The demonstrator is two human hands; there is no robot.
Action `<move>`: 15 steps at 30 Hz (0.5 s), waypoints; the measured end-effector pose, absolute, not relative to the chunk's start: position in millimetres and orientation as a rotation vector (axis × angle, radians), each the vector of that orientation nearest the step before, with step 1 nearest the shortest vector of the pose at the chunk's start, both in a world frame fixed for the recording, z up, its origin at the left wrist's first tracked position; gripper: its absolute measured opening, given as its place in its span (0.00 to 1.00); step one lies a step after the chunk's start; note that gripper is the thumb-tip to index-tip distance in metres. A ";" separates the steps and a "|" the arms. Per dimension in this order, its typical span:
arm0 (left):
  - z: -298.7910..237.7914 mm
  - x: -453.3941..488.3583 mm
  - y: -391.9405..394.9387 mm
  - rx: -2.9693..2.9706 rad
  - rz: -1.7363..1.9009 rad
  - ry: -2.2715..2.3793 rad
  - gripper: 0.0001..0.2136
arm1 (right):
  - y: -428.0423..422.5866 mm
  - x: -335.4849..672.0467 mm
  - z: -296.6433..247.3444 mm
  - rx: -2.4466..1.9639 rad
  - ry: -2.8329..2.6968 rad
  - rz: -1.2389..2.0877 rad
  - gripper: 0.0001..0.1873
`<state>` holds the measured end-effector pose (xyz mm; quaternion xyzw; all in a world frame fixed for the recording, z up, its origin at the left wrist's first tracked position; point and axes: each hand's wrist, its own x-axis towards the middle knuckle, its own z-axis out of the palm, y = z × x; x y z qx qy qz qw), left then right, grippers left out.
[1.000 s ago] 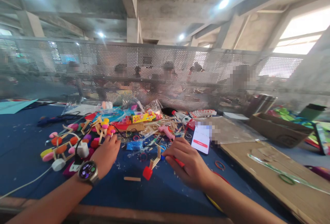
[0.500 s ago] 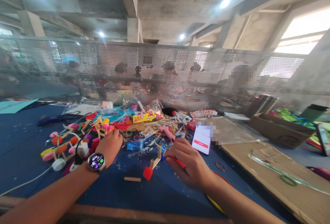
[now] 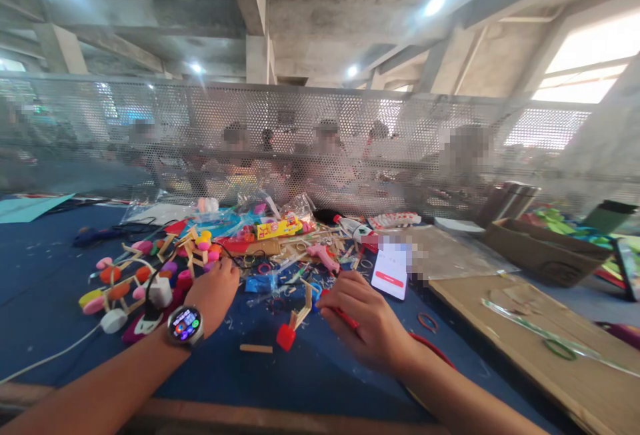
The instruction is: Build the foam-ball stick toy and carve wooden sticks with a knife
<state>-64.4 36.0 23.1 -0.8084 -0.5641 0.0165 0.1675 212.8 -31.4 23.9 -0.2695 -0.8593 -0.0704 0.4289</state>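
Observation:
My left hand (image 3: 216,291), with a smartwatch (image 3: 185,325) on its wrist, rests on the blue table (image 3: 45,275). Its fingers are curled at the edge of a stick-and-coloured-ball structure (image 3: 143,271); whether they hold anything is hidden. My right hand (image 3: 365,321) is closed round a thin red tool (image 3: 345,316). Just left of it stands a small wooden stick piece with a red block (image 3: 287,336) at its base. A loose wooden stick (image 3: 256,348) lies flat in front.
A phone (image 3: 391,270) lies beside my right hand. A pink glue gun (image 3: 323,256), packets and rubber bands clutter the middle. Cardboard sheet (image 3: 540,341) and a cardboard box (image 3: 540,251) sit at right. A perforated metal screen (image 3: 300,141) runs behind, with people seated beyond it.
My left hand slid a little right and forward toward the clutter, then settled. My right hand stayed on the red tool with only a slight shift.

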 end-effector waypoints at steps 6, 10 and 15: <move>25.7 -62.5 27.6 -2.300 0.104 -1.599 0.21 | -31.4 212.2 24.6 -0.670 -2.151 -0.166 0.06; 26.3 -61.0 24.7 -2.294 0.109 -1.599 0.21 | -32.0 211.9 25.8 -0.653 -2.142 -0.154 0.07; 26.9 -61.4 23.6 -2.306 0.098 -1.581 0.21 | -34.8 211.4 28.9 -0.642 -2.172 -0.108 0.08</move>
